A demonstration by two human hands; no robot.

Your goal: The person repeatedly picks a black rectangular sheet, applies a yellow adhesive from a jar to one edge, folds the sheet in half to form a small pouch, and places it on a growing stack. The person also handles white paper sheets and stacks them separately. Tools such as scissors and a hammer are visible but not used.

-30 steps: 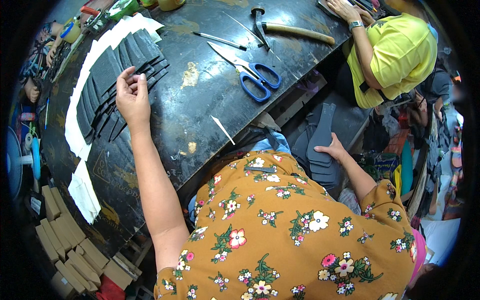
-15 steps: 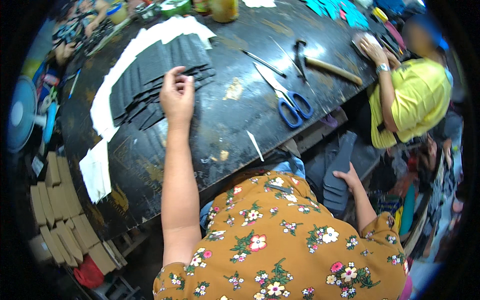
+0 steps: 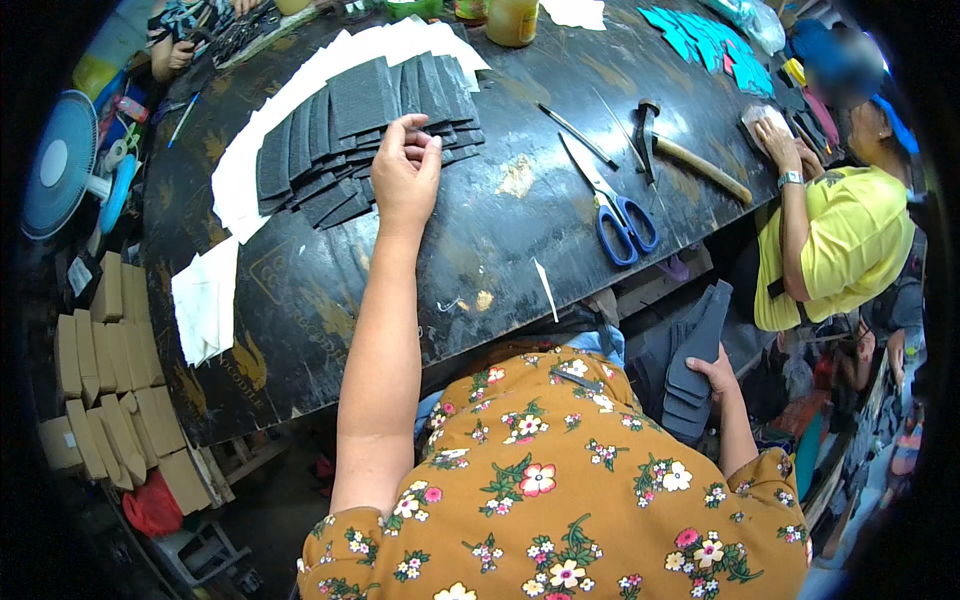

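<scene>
My left hand [image 3: 406,180] is over the table with its fingers loosely curled and the thumb apart from them. Its fingertips meet the lower edge of a fanned pile of dark grey flat pieces [image 3: 300,150]. One broader dark grey piece [image 3: 362,98] lies on top of the fan, beside my index finger. Below the table edge on the right, my right hand [image 3: 716,374] grips a stack of long dark grey shaped pieces [image 3: 698,340], with the thumb across the top one. White sheets [image 3: 233,185] spread in an arc behind the fan.
Blue-handled scissors [image 3: 622,225], a hammer [image 3: 700,165] and a pen-like tool [image 3: 578,135] lie right of centre. A co-worker in a yellow shirt [image 3: 850,220] sits at the right. Turquoise pieces [image 3: 705,45] lie at the far right; a fan [image 3: 60,165] stands left.
The view has shifted, so the table sits further right and higher. The broad piece now stands out from the fan near my left hand. My right hand still holds the stack.
</scene>
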